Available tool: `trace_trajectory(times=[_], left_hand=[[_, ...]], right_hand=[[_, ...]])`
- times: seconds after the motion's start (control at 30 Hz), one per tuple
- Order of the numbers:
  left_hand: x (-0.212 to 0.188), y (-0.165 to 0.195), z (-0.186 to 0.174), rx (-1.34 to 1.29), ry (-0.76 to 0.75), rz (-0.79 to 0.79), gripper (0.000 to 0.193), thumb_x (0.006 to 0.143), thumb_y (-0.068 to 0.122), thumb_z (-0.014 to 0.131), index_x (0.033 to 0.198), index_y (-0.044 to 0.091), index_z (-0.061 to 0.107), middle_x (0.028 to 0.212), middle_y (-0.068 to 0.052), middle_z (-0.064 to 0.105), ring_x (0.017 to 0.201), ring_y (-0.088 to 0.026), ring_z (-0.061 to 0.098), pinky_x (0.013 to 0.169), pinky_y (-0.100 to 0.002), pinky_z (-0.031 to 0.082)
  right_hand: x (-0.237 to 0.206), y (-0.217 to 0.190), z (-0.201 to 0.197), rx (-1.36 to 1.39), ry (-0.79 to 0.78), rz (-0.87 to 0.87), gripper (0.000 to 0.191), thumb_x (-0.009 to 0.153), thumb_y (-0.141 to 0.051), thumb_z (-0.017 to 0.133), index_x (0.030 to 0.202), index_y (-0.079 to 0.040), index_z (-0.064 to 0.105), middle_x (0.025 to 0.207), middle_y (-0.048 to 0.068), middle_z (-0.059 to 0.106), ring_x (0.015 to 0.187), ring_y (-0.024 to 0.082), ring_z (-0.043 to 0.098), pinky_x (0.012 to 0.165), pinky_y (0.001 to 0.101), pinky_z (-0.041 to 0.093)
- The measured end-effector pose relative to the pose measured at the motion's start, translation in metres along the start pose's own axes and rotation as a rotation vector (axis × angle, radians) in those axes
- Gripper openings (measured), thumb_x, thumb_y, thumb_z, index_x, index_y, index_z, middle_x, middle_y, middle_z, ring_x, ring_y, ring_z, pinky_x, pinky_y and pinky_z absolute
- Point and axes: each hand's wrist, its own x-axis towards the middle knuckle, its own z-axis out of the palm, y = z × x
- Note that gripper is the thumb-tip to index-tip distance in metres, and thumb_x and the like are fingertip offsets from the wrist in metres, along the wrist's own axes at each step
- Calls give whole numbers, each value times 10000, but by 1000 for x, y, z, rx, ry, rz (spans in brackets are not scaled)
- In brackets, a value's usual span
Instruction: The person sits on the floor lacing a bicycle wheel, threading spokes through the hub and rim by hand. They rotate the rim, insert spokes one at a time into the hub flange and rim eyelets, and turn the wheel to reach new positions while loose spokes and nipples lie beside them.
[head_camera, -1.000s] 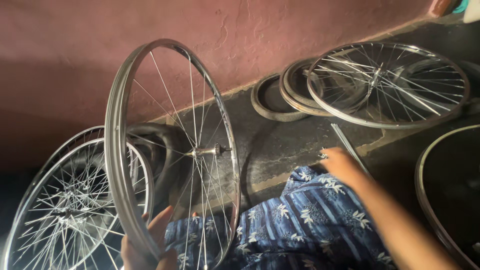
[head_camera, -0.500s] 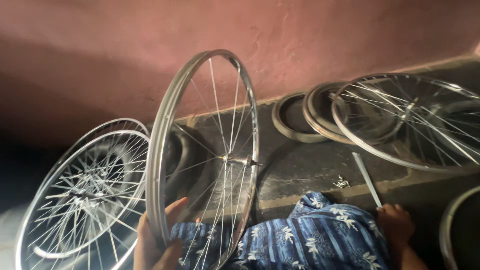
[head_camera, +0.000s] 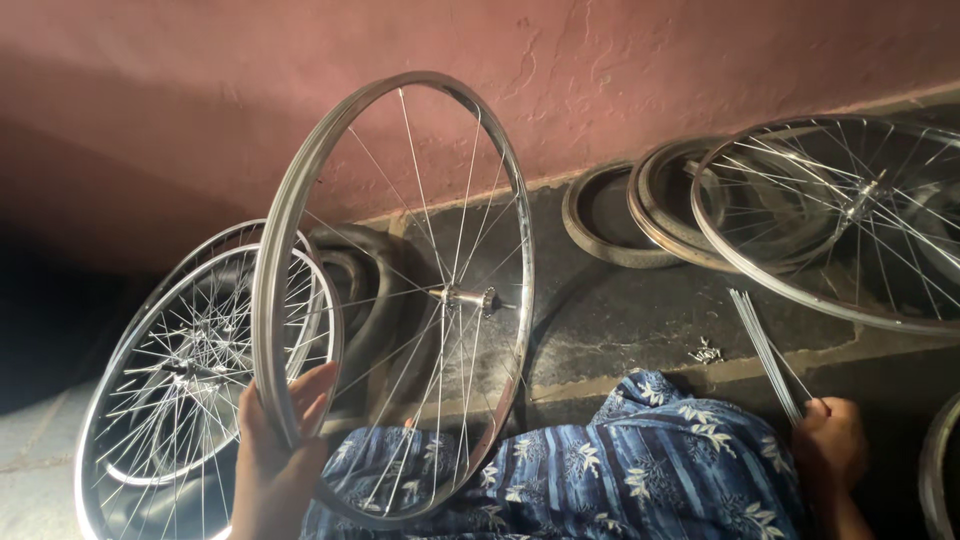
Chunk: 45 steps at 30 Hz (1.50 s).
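Note:
My left hand (head_camera: 275, 460) grips the lower left rim of a silver spoked bicycle wheel (head_camera: 300, 190), which stands upright on my lap, its hub (head_camera: 465, 298) at the centre. My lap is covered by blue cloth with a white leaf print (head_camera: 640, 470). At the lower right, my right hand (head_camera: 830, 445) is closed around the lower end of a bundle of thin loose metal spokes (head_camera: 765, 350) that slants up and to the left over the stone ledge (head_camera: 620, 320).
Another spoked wheel (head_camera: 170, 370) leans at the left with a black tyre (head_camera: 370, 290) behind it. A third wheel (head_camera: 850, 220) leans on two bare rims (head_camera: 610, 215) against the pink wall. Small metal nipples (head_camera: 708, 351) lie on the ledge. A rim edge (head_camera: 935, 470) shows at far right.
My right hand drew back from the ledge to my right knee and now holds the spoke bundle. The view has shifted, so the held wheel sits nearer the middle.

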Motion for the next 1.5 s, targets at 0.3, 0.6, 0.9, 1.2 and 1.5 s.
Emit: trace_trajectory(times=[0.3, 0.6, 0.9, 1.2, 1.5], left_hand=[[13, 1, 2, 8, 44, -91, 862, 726, -135, 413, 1513, 133, 183, 1422, -238, 529, 1390, -337, 522, 1127, -494, 371], [19, -13, -4, 26, 97, -172, 975, 700, -143, 469, 1544, 256, 186, 1429, -231, 542, 1356, -347, 537, 1109, -482, 438], [44, -46, -10, -11, 18, -34, 962, 741, -123, 562, 1558, 240, 206, 1414, -313, 526, 1306, -409, 572, 1065, -553, 469], [49, -37, 6, 6, 68, -55, 935, 750, -122, 547, 1555, 223, 218, 1431, -331, 511, 1328, -419, 560, 1092, -550, 463], [45, -32, 5, -48, 62, -69, 1018, 653, -174, 490, 1546, 230, 218, 1423, -343, 508, 1330, -428, 559, 1080, -561, 476]], right_hand=[[75, -71, -18, 1370, -65, 328, 51, 1107, 63, 629, 1146, 66, 597, 1009, 136, 721, 900, 192, 721, 899, 346, 620], [116, -179, 26, 1913, -196, 436, 240, 1171, -283, 575, 1111, -52, 599, 931, 115, 692, 802, 213, 664, 786, 365, 587], [83, -191, 106, 1851, -403, 533, 237, 1122, -284, 522, 1090, -57, 581, 916, 132, 694, 778, 227, 679, 764, 403, 601], [78, -207, 122, 1863, -468, 564, 247, 1113, -292, 541, 1094, -49, 581, 928, 142, 701, 801, 238, 695, 794, 423, 614], [67, -216, 128, 1944, -512, 552, 257, 1104, -298, 554, 1095, -43, 584, 943, 154, 711, 812, 244, 706, 806, 427, 619]])
